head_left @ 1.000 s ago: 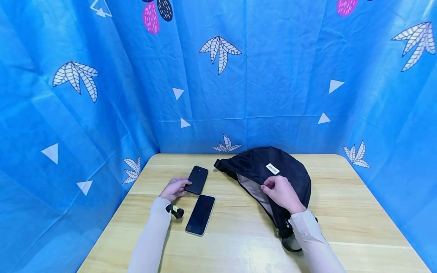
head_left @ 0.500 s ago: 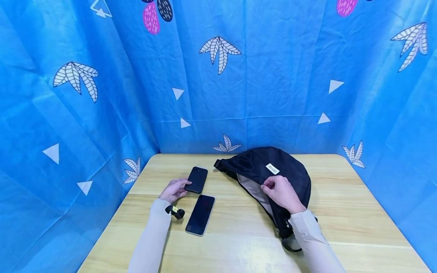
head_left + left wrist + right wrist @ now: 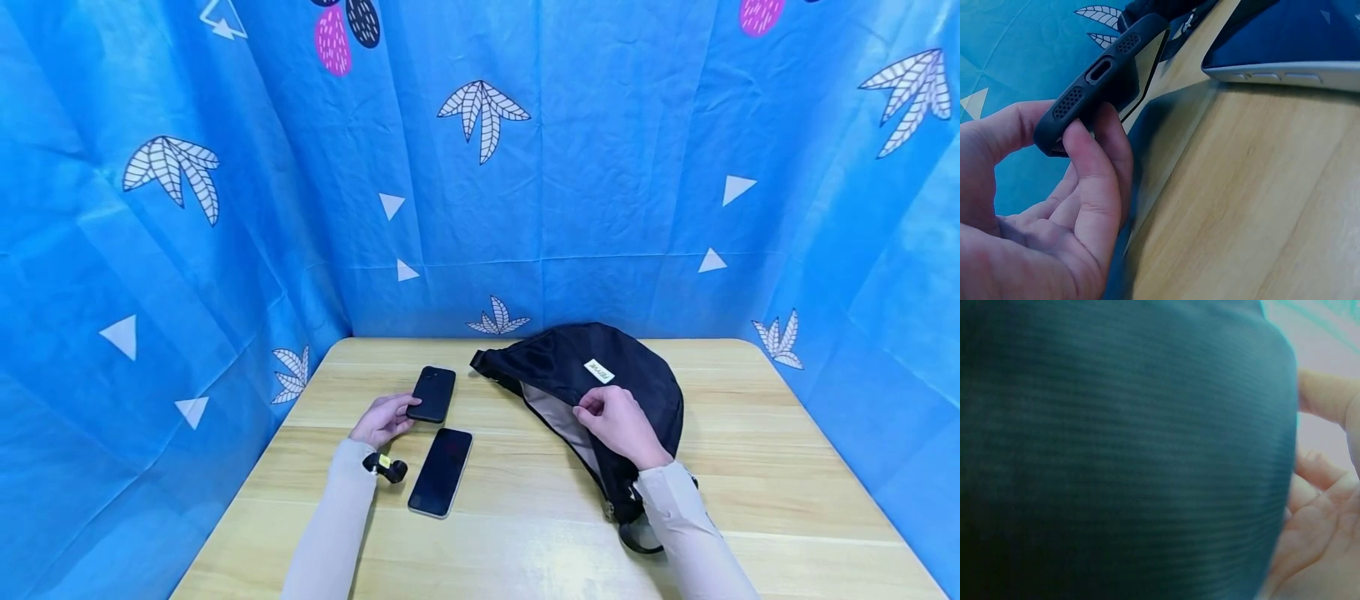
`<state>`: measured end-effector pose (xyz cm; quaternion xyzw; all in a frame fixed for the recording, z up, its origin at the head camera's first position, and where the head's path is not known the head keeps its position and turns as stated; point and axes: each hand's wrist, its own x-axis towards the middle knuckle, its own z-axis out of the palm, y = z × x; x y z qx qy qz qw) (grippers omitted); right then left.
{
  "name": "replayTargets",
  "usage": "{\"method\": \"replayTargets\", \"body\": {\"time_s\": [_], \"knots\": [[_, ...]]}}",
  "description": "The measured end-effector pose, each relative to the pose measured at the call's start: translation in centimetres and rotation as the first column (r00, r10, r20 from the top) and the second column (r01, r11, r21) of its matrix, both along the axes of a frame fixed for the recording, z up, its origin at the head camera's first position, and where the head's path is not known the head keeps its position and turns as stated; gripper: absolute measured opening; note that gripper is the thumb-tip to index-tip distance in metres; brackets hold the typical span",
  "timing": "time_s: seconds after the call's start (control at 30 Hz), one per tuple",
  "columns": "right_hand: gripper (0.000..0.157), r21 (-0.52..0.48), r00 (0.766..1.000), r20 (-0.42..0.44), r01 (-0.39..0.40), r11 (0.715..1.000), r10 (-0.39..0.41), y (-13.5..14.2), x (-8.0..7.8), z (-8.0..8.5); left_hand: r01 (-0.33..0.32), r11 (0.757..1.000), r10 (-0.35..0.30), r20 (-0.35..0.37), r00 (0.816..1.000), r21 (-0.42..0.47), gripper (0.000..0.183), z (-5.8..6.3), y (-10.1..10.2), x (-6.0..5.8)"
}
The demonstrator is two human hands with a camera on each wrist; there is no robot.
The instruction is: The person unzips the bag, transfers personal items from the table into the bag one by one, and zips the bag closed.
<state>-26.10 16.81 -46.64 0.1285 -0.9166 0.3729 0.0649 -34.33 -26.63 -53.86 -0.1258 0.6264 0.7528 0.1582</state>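
Note:
My left hand (image 3: 384,417) pinches a black-cased smartphone (image 3: 432,393) by its near end, thumb on the back and fingers below. In the left wrist view the phone's bottom edge, with its charging port and speaker holes (image 3: 1069,103), faces the camera, tilted above the table. A second smartphone (image 3: 441,472) lies screen up, just nearer to me. On the right, my right hand (image 3: 621,423) pinches the upper edge of a black bag's (image 3: 630,358) opening, and the grey lining (image 3: 557,410) shows. Dark fabric (image 3: 1122,450) fills most of the right wrist view and hides the fingertips.
Both phones and the bag are on a light wooden table (image 3: 540,550). A blue patterned curtain (image 3: 600,167) stands along its back and sides. The bag's strap (image 3: 640,537) loops on the table below the right forearm. A black wrist camera (image 3: 387,467) sits on the left cuff.
The black-cased phone has tilted slightly in my left hand, its far end looking a little lower. My right hand and the bag stay where they were, as does the second phone.

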Motion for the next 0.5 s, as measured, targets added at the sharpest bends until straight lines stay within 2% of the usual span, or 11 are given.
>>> {"method": "replayTargets", "body": {"time_s": [0.13,0.37,0.5], "knots": [[0.010,-0.002,1.000,0.005,0.006,1.000,-0.006,0.01,0.04,0.02,-0.012,1.000,0.011,0.008,1.000,0.012,0.053,0.16,0.19,0.13],[0.008,-0.006,1.000,0.013,0.008,1.000,-0.008,-0.05,0.08,0.08,-0.034,0.999,0.034,0.003,0.999,0.010,0.025,0.21,0.52,0.42],[0.008,-0.009,1.000,0.016,0.011,1.000,-0.011,-0.04,0.05,0.06,-0.028,0.999,0.028,0.000,1.000,0.023,0.017,0.23,0.67,0.52]]}}
